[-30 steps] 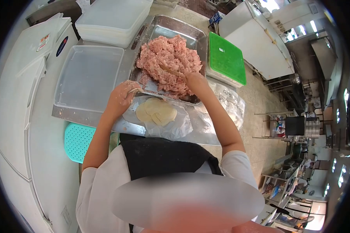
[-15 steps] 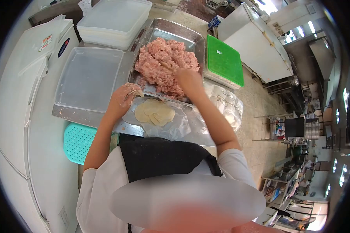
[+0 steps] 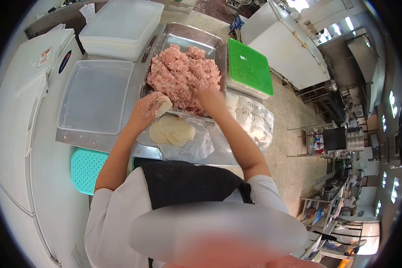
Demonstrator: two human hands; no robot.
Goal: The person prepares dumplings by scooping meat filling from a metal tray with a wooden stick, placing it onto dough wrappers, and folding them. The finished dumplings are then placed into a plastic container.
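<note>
My left hand [image 3: 146, 109], smeared with bits of meat, holds a round dough wrapper [image 3: 164, 106] by the near left corner of a metal tray [image 3: 166, 38]. A big mound of ground meat [image 3: 183, 73] fills much of that tray. Over the mound's near right side, my right hand [image 3: 210, 102] is curled and blurred; whatever its fingers hold is hidden against the meat. Just in front of the tray, a fanned stack of pale round wrappers [image 3: 172, 130] lies on clear plastic film [image 3: 196, 146].
Left of the tray are a lidded clear container [image 3: 96, 96] and stacked white containers [image 3: 120, 27]. To the right stand a green-lidded box [image 3: 250, 67] and a printed plastic bag [image 3: 254, 118]. A turquoise perforated stool [image 3: 88, 169] sits below the steel table's edge [image 3: 94, 140].
The left hand has lifted slightly and turned, so the wrapper shows more fully. My right hand has moved nearer over the meat. The whole view has shifted a little.
</note>
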